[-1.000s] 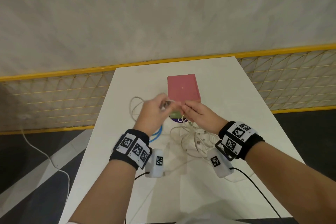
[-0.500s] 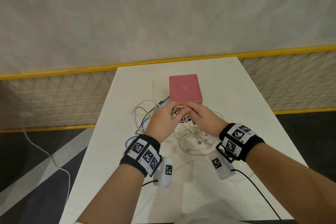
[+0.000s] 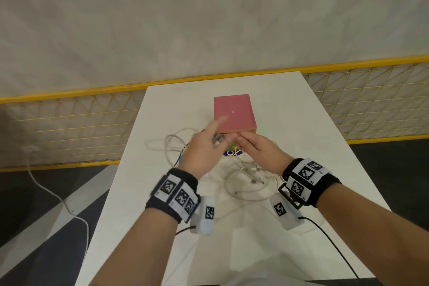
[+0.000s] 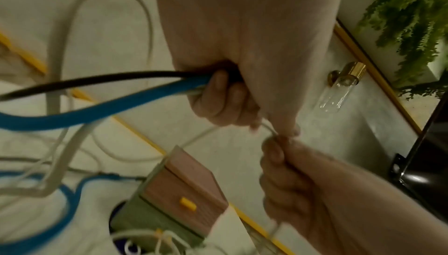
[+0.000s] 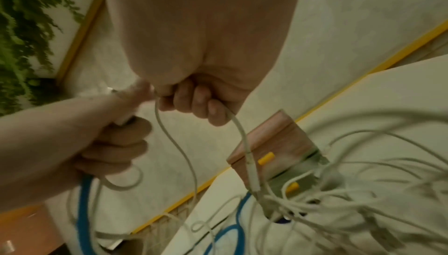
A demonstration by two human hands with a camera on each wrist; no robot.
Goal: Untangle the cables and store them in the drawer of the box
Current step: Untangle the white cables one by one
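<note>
Head view: my left hand [image 3: 204,146] and my right hand [image 3: 260,148] meet above the white desk [image 3: 325,146], just in front of the pink box [image 3: 233,114], with the left forefinger stretched out over the box's near edge. Below my hands, a tangle of white cables [image 3: 246,174] lies heaped on the desk, touching the lower front of the box; further white loops trail off to the left of my left hand.

Left wrist view: my left hand [image 4: 225,94] is curled round a blue cable [image 4: 97,111] and a black cable [image 4: 84,81], which leave the fist side by side toward the left. Thumb and forefinger of the same hand pinch a thin white cable [image 4: 266,127]; my right hand [image 4: 286,178], fingers curled, pinches that cable just below.

Right wrist view: my right hand [image 5: 198,102] is closed on the thin white cable, which hangs from it in two strands; one strand ends in a white plug [image 5: 253,175] lying against the front of the box [image 5: 278,140]. The box shows a pink upper tier and a green lower tier, each with a yellow handle [image 5: 266,158]; both drawers [image 5: 274,165] appear pushed in. The blue cable [image 5: 229,230] loops across the desk below the box.
</note>
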